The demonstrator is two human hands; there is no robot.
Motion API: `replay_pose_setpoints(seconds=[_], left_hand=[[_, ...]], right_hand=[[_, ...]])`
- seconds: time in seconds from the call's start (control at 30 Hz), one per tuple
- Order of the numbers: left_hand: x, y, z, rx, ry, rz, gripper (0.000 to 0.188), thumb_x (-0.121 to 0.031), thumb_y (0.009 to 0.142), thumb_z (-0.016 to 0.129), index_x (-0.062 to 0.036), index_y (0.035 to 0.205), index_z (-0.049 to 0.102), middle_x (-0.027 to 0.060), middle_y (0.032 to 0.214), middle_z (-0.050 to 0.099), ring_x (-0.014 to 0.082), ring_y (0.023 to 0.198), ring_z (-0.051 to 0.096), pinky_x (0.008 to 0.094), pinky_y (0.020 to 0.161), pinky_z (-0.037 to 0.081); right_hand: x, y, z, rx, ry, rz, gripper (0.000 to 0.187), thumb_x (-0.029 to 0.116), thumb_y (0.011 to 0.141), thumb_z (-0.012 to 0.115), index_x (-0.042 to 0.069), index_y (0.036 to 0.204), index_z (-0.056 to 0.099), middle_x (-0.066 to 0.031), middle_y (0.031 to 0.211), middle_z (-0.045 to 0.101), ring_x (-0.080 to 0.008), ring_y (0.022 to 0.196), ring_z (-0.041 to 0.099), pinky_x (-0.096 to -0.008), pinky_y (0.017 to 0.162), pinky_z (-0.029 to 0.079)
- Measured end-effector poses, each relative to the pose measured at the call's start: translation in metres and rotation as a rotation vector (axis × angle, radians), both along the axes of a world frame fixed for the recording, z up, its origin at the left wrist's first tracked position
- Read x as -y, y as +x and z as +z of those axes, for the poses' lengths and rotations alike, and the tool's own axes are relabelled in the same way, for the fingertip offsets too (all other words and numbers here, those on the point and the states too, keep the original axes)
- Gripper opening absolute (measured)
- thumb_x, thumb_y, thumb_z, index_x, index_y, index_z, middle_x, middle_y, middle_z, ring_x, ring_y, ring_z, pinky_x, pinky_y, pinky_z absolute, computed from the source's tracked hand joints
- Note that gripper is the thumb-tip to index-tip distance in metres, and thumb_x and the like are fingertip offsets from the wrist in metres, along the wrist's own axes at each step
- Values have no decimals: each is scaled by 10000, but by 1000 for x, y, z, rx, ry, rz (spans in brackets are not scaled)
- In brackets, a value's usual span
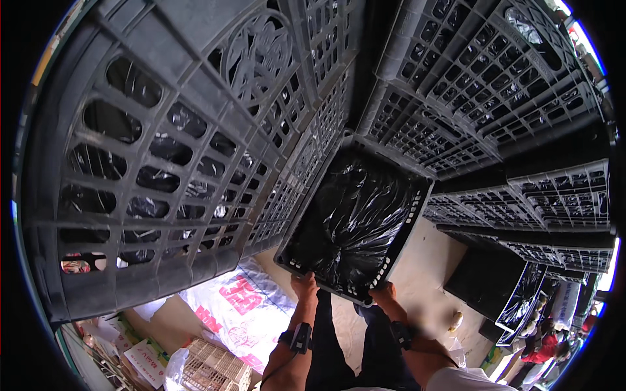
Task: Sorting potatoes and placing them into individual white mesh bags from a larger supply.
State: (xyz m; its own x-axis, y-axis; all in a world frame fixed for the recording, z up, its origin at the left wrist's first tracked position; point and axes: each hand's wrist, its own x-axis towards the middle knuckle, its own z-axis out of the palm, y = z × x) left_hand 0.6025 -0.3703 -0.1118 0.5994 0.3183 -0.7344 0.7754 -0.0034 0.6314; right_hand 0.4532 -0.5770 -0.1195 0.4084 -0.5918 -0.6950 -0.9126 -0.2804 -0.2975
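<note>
In front of me is a black plastic crate (424,195) with slotted upper edges. A shiny black plastic bag (355,208), gathered into creases near its front, covers the crate's inside. My left hand (304,285) is closed on the near left corner of the rim. Around the near right corner, my right hand (383,294) is closed as well. The undersides of my fingers are hidden by the crate. What lies inside the bag cannot be seen.
A tall stack of slotted crates (163,150) rises close on the left, with more crate stacks (469,85) behind and to the right. Lower left are a white printed sack (241,306) and a wicker basket (212,368). A black box (486,280) stands right.
</note>
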Motion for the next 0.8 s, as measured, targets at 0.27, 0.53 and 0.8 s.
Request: replay_pose_setpoints(seconds=[0.27, 0.53, 0.8], left_hand=[[9, -3, -2, -72, -178, 177, 363, 7, 909, 589, -113, 1251, 577, 29, 830, 671, 164, 679, 651, 412, 599, 466], [23, -77, 32, -19, -185, 160, 239, -53, 924, 607, -153, 1137, 569, 45, 873, 660, 220, 750, 682, 505, 673, 523], [-19, -89, 33, -135, -158, 298, 245, 11, 843, 621, -102, 1061, 618, 43, 819, 670, 192, 632, 680, 293, 447, 437]], right_hand=[[3, 3, 11, 19, 157, -53, 404, 295, 713, 742, 0, 987, 779, -247, 969, 765, -389, 996, 748, -473, 879, 589], [42, -32, 44, -23, 164, 41, 392, 308, 773, 743, 14, 1031, 765, -231, 1002, 759, -395, 990, 735, -481, 875, 576], [-15, -56, 38, -153, 121, -18, 427, 342, 748, 758, 8, 1015, 758, -240, 1034, 761, -406, 1063, 726, -490, 914, 581]])
